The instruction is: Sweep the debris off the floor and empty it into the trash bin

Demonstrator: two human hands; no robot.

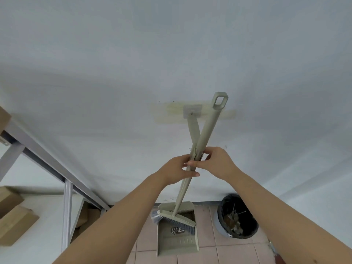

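A beige broom (pixel 206 128) and a beige long-handled dustpan (pixel 176 239) stand together against the white wall. Their handles cross just above my hands. The dustpan's handle (pixel 192 128) reaches up to a square wall hook (pixel 192 110). The broom head (pixel 176 218) rests across the pan's top. My left hand (pixel 176 171) grips the handles from the left. My right hand (pixel 217 164) pinches them from the right, thumb touching my left fingers. A round trash bin (pixel 238 216) with a black liner stands on the floor to the right, debris inside.
A grey metal shelf frame (pixel 66 212) stands at the left with cardboard boxes (pixel 17 223) on and under it. The floor is pinkish tile (pixel 207 235). Yellowish tape stains (pixel 169 111) mark the wall around the hook.
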